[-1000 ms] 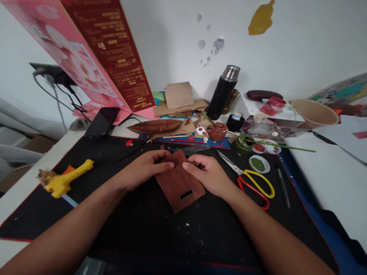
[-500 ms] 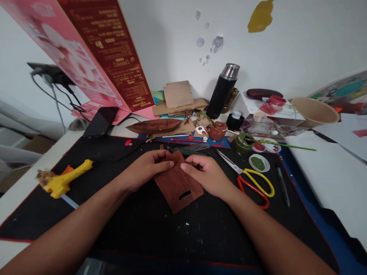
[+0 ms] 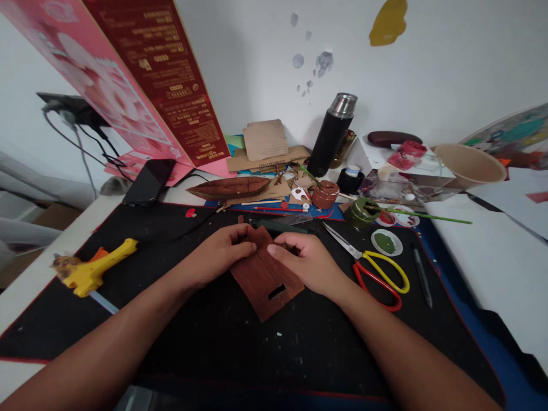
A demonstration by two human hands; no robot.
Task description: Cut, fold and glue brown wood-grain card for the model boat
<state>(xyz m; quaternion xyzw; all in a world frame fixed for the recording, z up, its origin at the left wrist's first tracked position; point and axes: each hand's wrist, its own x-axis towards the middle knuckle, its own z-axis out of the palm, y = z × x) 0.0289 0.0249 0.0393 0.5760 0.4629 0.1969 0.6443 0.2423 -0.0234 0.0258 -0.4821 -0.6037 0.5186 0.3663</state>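
Between my two hands is a reddish-brown painted sheet [image 3: 263, 279], which looks like cardboard, with a small rectangular slot cut near its lower corner. My left hand [image 3: 229, 248] pinches its upper left edge, thumb on top and fingers partly hidden beneath. On the upper right edge my right hand [image 3: 306, 260] does the same, its thumb lying over the sheet. Just beyond the sheet lies a dark green strip [image 3: 285, 228], partly covered by the hands. Scissors [image 3: 363, 257] with one yellow and one red handle rest right of my right hand.
A yellow glue gun [image 3: 98, 268] lies left on the black mat [image 3: 205, 342]. Behind stand a brown boat-shaped piece [image 3: 229, 187], a brown paint jar [image 3: 325, 195], a green paint jar [image 3: 362, 214] with a brush, and a black thermos [image 3: 331, 137]. A pen [image 3: 422, 277] lies right.
Both hands keep their hold on the brown sheet, which has tilted very slightly. The whole view has shifted a little; nothing was picked up or let go.
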